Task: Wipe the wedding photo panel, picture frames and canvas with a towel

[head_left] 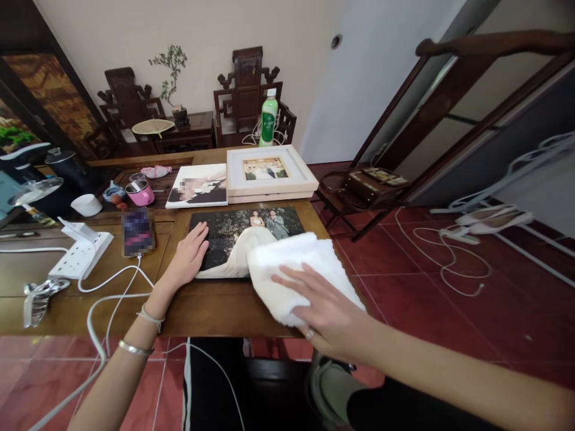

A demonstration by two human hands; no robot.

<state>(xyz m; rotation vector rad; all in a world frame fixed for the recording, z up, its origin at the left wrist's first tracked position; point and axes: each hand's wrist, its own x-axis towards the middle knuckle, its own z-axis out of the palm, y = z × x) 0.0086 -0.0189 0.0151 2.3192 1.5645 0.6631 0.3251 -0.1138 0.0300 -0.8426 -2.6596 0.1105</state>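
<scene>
A photo panel of a couple, one in a pale flowing gown, lies flat near the wooden table's front right corner. My left hand rests on its left edge, fingers stretched out. A folded white towel covers the panel's lower right part and overhangs the table edge. My right hand holds the towel from above, fingers bent over the fabric. What lies under the towel is hidden.
Behind the panel are another photo panel and a white-framed picture. A power strip, phone, cables, a pink cup and a metallic hair clip lie left. A green bottle stands behind; a wooden chair is right.
</scene>
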